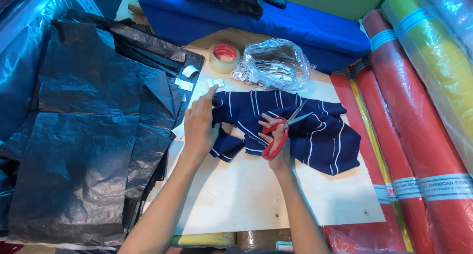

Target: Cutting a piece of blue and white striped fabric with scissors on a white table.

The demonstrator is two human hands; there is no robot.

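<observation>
Navy cloth with thin white stripes point(315, 136) lies rumpled across the middle of a pale wooden board point(256, 195), and both of the person's hands are on it. The left hand point(199, 126) rests palm down on the cloth's left edge, fingers together and the forefinger stretched out toward a few small white labels point(215, 82) just beyond; it presses the fabric flat rather than pinching it. The right hand point(278, 143) has its fingers threaded through the red handles of a pair of scissors point(282, 128) and is closed around them, while the grey blades stand parted, pointing up and to the right over the striped cloth. Farther back on the board sits a roll of clear packing tape point(224, 57), and just beside it a crinkled clear plastic bag point(276, 63) stuffed with small packets. A heap of black plastic sheets point(84, 131) spreads over the left side, overlapping the board's edge. A bolt of bright blue fabric point(276, 22) lies across the back, and wrapped rolls of red point(419, 141) and yellow fabric point(438, 62) lie along the right.
</observation>
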